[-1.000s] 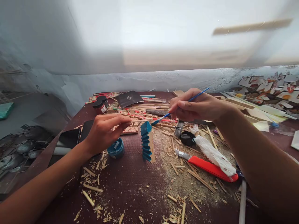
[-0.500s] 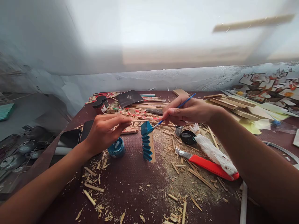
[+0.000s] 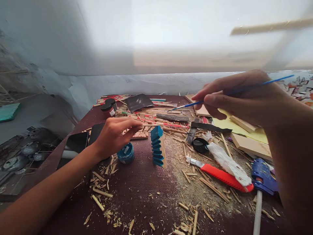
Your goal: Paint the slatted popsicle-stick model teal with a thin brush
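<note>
Pinched in my left hand (image 3: 117,135) is a thin wooden stick (image 3: 149,125), whose far end meets the top of a ridged wooden piece (image 3: 157,147). That piece hangs over the table; its ridges are blue and one side is bare wood. My right hand (image 3: 234,94) is raised at the right, fingers closed round a thin blue paintbrush (image 3: 189,104). The brush tip points left, above the sticks and apart from the piece. Beside my left hand an open jar of blue paint (image 3: 125,153) stands on the dark table (image 3: 144,195).
A red utility knife (image 3: 221,176), a white crumpled wrap (image 3: 230,163), a black lid (image 3: 200,145) and a blue glue gun (image 3: 264,176) lie on the right. Sticks and black sandpaper (image 3: 139,102) lie behind, with dark-lidded jars (image 3: 108,110). Shavings litter the front.
My right hand has moved right and up with the brush, which has left the blue piece. The glue gun has come into view. My left hand still holds the stick.
</note>
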`<state>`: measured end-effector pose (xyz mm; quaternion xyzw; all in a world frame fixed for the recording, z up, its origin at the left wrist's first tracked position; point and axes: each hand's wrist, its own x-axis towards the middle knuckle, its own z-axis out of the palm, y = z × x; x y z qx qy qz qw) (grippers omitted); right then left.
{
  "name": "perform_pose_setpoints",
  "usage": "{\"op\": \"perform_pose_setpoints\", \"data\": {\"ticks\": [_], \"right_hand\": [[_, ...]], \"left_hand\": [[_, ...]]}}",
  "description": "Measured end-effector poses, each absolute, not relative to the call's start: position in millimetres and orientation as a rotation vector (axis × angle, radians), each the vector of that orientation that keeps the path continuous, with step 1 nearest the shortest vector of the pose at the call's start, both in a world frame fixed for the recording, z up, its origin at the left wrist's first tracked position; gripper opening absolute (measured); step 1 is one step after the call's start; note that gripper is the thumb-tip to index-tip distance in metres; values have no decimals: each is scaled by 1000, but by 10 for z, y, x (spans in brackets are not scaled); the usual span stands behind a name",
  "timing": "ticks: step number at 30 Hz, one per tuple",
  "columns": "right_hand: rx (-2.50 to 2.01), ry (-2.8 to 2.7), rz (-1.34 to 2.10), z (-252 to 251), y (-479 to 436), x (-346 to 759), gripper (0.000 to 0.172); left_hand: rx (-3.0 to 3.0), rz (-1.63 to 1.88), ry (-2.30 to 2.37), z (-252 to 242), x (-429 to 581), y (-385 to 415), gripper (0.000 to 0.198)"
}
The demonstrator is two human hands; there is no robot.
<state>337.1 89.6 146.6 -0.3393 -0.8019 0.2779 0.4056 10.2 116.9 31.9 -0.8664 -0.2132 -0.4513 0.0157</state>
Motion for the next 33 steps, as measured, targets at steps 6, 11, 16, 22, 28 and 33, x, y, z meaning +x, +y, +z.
{"op": "perform_pose_setpoints", "data": {"ticks": [6, 11, 16, 22, 28, 33], "right_hand": [[-841, -2142, 321, 1497, 540, 3106, 8], [-911, -2079, -13, 1008, 275, 2965, 29], [-906, -1973, -99, 387, 98, 2878, 55], [-867, -2011, -150, 163, 36, 2901, 65], [-847, -2075, -187, 139, 75, 2949, 54], [-768, -2110, -152, 20, 174, 2977, 51]], "left_hand": [[-2684, -1447, -624, 280, 103, 1217, 9], [-2698, -1457, -614, 258, 100, 1240, 10], [-2702, -1444, -608, 246, 98, 1246, 10], [-2710, -1463, -594, 265, 96, 1237, 10], [-2705, -1444, -610, 259, 76, 1259, 8], [-2718, -1431, -611, 255, 53, 1288, 7]]}}
